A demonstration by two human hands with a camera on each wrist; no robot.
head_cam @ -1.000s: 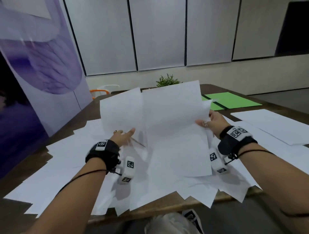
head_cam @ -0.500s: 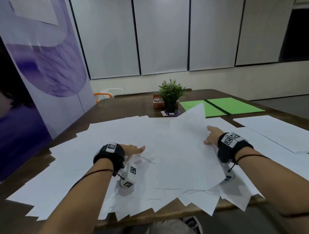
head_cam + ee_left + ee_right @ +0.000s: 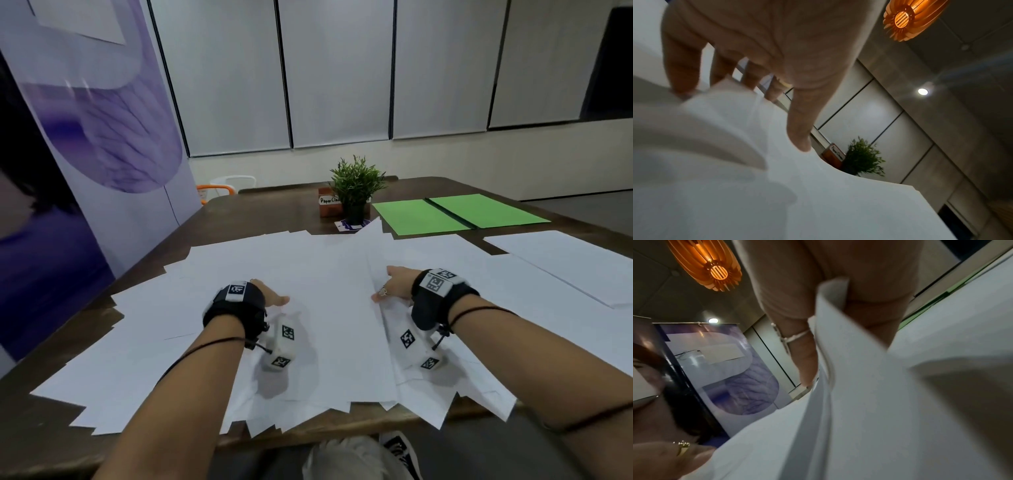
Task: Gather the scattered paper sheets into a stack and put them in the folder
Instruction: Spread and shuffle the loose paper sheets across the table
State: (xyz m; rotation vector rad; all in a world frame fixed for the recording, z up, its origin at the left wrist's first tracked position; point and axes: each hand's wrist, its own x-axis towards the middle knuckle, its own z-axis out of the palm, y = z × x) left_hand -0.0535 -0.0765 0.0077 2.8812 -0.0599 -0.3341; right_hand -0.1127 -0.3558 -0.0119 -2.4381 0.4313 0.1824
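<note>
Looking down through the head view, I see white paper sheets point(image 3: 325, 308) fanned loosely across the near half of the dark wooden table point(image 3: 274, 209), several corners hanging over its near edge. My left hand point(image 3: 270, 296) lies on the sheets left of centre, thumb pointing right. My right hand point(image 3: 394, 286) sits right of centre at the edge of a top sheet. The open green folder point(image 3: 455, 214) lies flat at the far right, well apart from both hands. A potted plant point(image 3: 356, 188) stands at the far centre, a small brown box point(image 3: 327, 205) just beside it on the left. A separate sheet point(image 3: 565, 263) lies at the right edge.

Left wrist view: the left hand point(image 3: 766, 48) is spread, fingers straight, fingertips point(image 3: 682, 81) touching the paper point(image 3: 818, 203); the thumb points toward the plant point(image 3: 863, 159).

Right wrist view: the right hand point(image 3: 838, 288) pinches a raised sheet edge point(image 3: 830, 337), thumb on one side and fingers on the other. A purple banner point(image 3: 731, 369) stands behind.
</note>
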